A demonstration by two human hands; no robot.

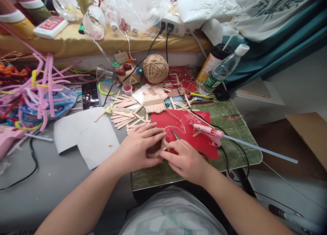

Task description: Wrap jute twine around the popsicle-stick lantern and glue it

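Note:
My left hand (143,144) wraps round a small frame of wooden craft sticks (155,150), its fingers over the top and thumb along the near side. Against the frame's right side, the fingertips of my right hand (187,156) are pinched together. Twine (184,126) loops over the red sheet (158,119) just beyond the hands and runs toward the frame. Whatever lies between my right fingertips is too small to make out. A pair of scissors (176,134) lies partly beneath my right hand, blades pointing away.
A pink glue gun (208,130) with a long glue stick lies right, its cord over the table edge. Loose craft sticks (122,116), a twine ball (155,68) and a water bottle (222,71) stand behind. White paper (87,132) and pink pipe cleaners (48,88) lie left.

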